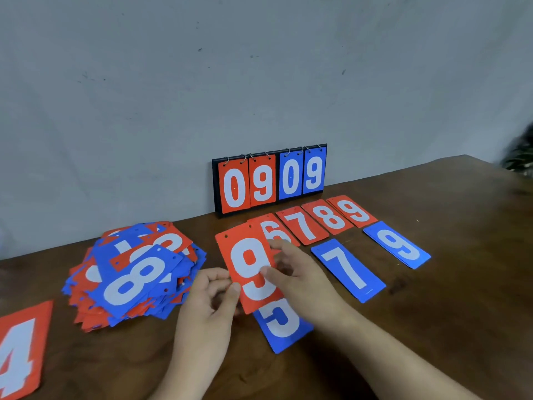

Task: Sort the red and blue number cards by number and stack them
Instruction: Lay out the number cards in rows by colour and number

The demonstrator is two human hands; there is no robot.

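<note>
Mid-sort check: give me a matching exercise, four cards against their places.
Cards: 1 blue 8 card; 2 blue 7 card; 3 blue 5 card; 4 red 4 card.
Places: A left edge of view; B partly under the red 9 card pinched by left hand and right hand; C top of the mixed pile; D flat, right of both hands.
Pairs: 1-C, 2-D, 3-B, 4-A.

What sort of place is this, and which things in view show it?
Probably a plain indoor room, home or workshop unclear: a dark wooden table set against a bare, scuffed grey wall, with a flip scoreboard standing at the wall.
</note>
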